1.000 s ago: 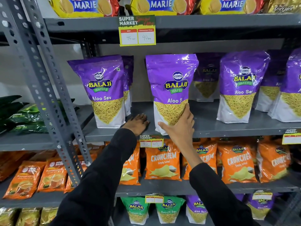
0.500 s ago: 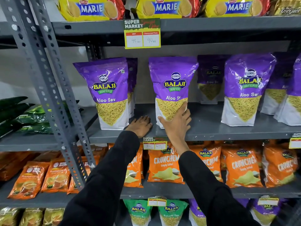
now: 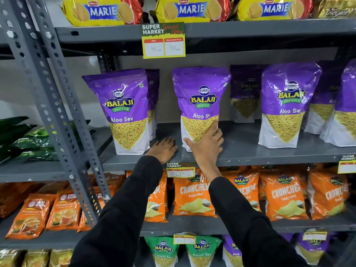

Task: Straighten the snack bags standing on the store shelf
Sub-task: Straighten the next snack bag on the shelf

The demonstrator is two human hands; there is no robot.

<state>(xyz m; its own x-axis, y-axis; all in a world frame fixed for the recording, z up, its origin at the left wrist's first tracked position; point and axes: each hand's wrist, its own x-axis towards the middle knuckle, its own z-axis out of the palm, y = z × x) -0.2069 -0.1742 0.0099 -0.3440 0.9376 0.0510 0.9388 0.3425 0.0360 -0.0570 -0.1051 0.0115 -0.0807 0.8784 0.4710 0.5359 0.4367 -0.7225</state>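
The middle Aloo Sev bag [image 3: 198, 105] is stood upright on the grey shelf [image 3: 240, 153]. Its lower front is touched by the right hand [image 3: 206, 145], held open and spread. Just left of the bag, the left hand [image 3: 163, 149] is laid flat and open.

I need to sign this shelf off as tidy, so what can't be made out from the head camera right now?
All in the head view:
The middle Aloo Sev bag: its base is covered by the right hand, so flat footing is unknown.
The rear bag: mostly hidden behind the left front bag.
The far-right bag: cut off by the picture's right edge.
The lower price tag: left figure too blurred to read.
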